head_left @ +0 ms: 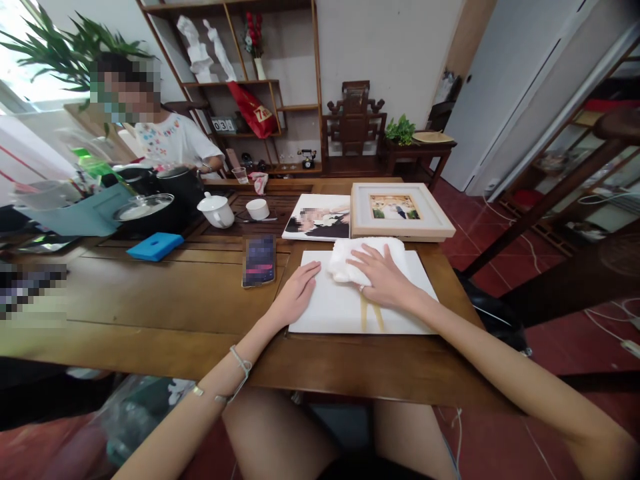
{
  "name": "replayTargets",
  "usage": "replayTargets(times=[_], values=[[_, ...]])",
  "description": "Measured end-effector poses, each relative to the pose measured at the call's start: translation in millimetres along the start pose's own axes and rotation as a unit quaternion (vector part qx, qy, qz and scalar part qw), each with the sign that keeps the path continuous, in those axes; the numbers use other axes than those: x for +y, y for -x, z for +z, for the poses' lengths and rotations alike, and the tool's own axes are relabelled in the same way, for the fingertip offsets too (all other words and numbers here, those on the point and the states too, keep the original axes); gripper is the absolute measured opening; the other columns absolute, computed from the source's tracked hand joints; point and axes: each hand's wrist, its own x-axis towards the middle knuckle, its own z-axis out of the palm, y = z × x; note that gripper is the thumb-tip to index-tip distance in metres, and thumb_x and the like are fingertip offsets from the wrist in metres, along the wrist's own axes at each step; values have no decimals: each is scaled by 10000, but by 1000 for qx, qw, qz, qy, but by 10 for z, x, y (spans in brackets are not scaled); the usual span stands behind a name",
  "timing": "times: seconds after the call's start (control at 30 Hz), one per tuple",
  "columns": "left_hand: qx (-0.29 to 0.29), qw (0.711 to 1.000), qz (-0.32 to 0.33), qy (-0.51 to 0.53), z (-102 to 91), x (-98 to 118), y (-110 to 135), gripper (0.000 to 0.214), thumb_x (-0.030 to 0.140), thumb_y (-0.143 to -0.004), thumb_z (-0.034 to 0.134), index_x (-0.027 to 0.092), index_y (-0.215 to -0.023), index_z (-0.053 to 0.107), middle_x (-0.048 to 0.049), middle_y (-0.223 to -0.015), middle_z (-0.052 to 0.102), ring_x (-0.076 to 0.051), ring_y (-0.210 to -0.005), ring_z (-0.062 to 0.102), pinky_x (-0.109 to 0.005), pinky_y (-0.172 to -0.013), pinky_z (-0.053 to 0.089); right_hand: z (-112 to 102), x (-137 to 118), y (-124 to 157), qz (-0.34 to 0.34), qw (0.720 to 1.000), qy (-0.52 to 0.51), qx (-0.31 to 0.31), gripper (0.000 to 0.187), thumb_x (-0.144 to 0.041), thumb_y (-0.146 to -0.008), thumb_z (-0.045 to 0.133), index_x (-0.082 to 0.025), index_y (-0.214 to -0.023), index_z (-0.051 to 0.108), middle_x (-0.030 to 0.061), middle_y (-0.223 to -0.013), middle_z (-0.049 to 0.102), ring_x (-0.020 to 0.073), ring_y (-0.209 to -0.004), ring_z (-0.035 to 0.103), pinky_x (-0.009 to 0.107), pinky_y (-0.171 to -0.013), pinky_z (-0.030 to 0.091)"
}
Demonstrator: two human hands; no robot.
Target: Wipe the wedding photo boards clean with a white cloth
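Observation:
A white flat board [330,310] lies on the wooden table [165,300] in front of me. My left hand [295,293] rests flat on its left edge, fingers together, holding it down. A folded white cloth [350,257] lies on the board's far part, and my right hand [383,277] presses on it with fingers spread. Two pale yellow streaks [371,313] show on the board just below my right hand.
A framed photo [399,210] and a photo print [320,219] lie beyond the board. A phone [259,261] lies to its left, near a blue box [155,247], cups [257,209] and a teapot [216,210]. Another person [165,143] sits at the far left.

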Motion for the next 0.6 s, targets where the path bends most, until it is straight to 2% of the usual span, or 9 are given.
replayTargets(times=[0.13, 0.23, 0.3, 0.37, 0.47, 0.53, 0.6], values=[[2, 1000, 9, 1, 0, -6, 0, 420, 301, -975, 338, 147, -1283, 579, -143, -1401, 531, -244, -1341, 453, -477, -1152, 329, 6, -498, 312, -73, 995, 24, -61, 742, -221, -697, 584, -27, -1398, 438, 231, -1494, 377, 451, -1421, 149, 699, -1102, 29], [1, 1000, 8, 13, 1, -18, 5, 423, 303, -979, 329, 154, -1291, 573, -140, -1404, 529, -245, -1341, 453, -481, -1149, 332, 17, -867, 608, -127, 989, 17, -72, 798, -336, -704, 624, 11, -1396, 430, 278, -1477, 373, 495, -1393, 186, 681, -1114, 76], [1, 1000, 5, 19, 3, -28, 9, 424, 311, -982, 327, 166, -1301, 566, -132, -1411, 524, -242, -1345, 451, -479, -1152, 328, 14, -986, 688, -135, 988, 13, -72, 806, -386, -714, 632, 4, -1392, 439, 287, -1468, 381, 510, -1375, 221, 693, -1104, 105], [1, 1000, 5, 20, 5, -34, 10, 425, 313, -982, 324, 173, -1302, 566, -127, -1410, 525, -238, -1347, 448, -474, -1153, 328, -2, -959, 621, -107, 991, 13, -74, 760, -365, -731, 623, -27, -1390, 453, 261, -1465, 404, 491, -1374, 246, 693, -1101, 122], [-4, 1000, 7, 13, 4, -27, 5, 426, 304, -978, 326, 155, -1294, 571, -139, -1406, 526, -241, -1345, 447, -467, -1153, 328, -23, -727, 295, -11, 997, 41, -60, 664, -295, -763, 593, -78, -1380, 477, 221, -1456, 438, 454, -1377, 274, 687, -1099, 133], [-6, 1000, 6, 7, 0, -16, 0, 416, 302, -977, 331, 160, -1275, 585, -132, -1408, 524, -243, -1338, 453, -468, -1152, 328, -11, -575, 42, 43, 995, 79, -35, 611, -281, -784, 578, -92, -1359, 500, 225, -1444, 450, 458, -1365, 296, 697, -1082, 149], [-5, 1000, 5, 6, -6, -11, -3, 409, 301, -979, 325, 177, -1252, 603, -117, -1401, 534, -241, -1329, 460, -467, -1148, 332, 26, -529, -126, 59, 991, 116, -15, 598, -285, -789, 583, -72, -1344, 510, 251, -1425, 460, 468, -1349, 318, 691, -1076, 162]])
